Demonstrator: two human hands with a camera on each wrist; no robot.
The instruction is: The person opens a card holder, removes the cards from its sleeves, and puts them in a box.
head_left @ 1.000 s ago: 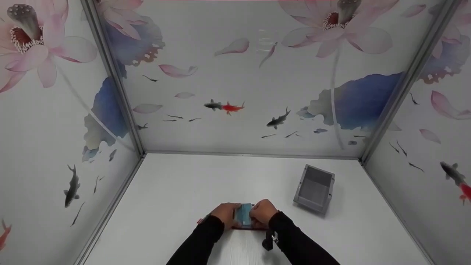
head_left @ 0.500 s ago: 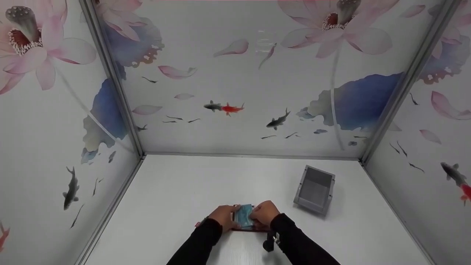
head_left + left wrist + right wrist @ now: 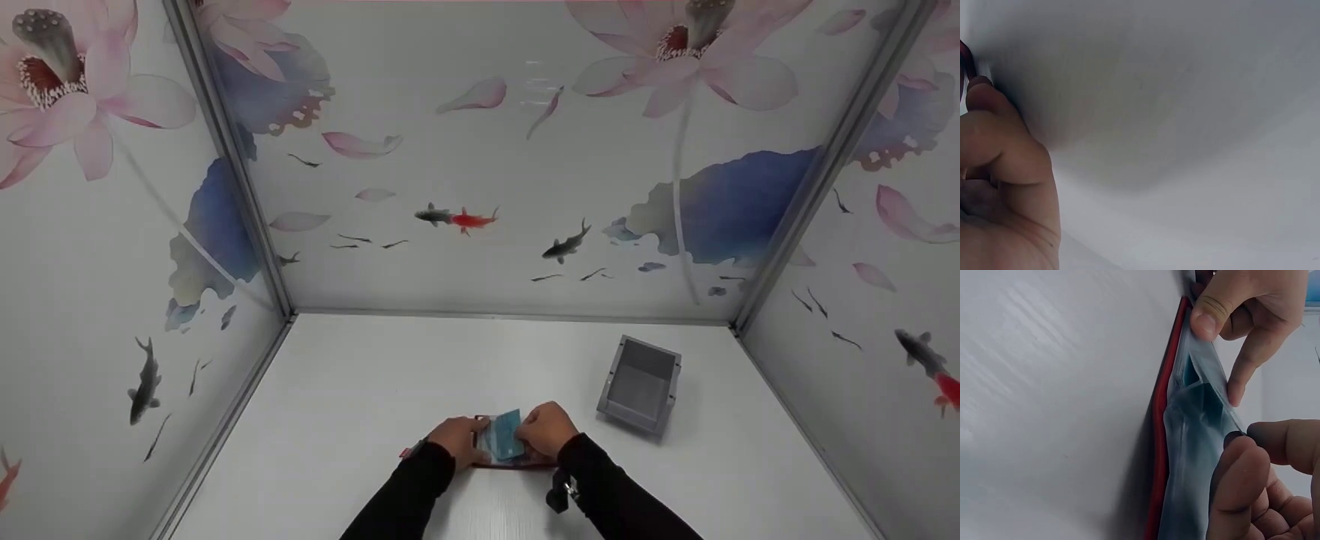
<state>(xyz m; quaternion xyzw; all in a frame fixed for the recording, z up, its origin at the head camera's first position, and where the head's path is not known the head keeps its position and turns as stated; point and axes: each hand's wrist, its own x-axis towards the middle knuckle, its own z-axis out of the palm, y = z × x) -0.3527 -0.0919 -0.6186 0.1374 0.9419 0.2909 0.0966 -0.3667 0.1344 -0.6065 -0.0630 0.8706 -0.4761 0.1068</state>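
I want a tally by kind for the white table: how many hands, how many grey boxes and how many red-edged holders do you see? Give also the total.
Hands: 2 (left hand, right hand)
Grey box: 1
Red-edged holder: 1
Total: 4

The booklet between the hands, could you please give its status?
Left hand grips booklet by its left side; right hand pinches bluish plastic sheet by its edge; grey bin stands apart, not in the way.
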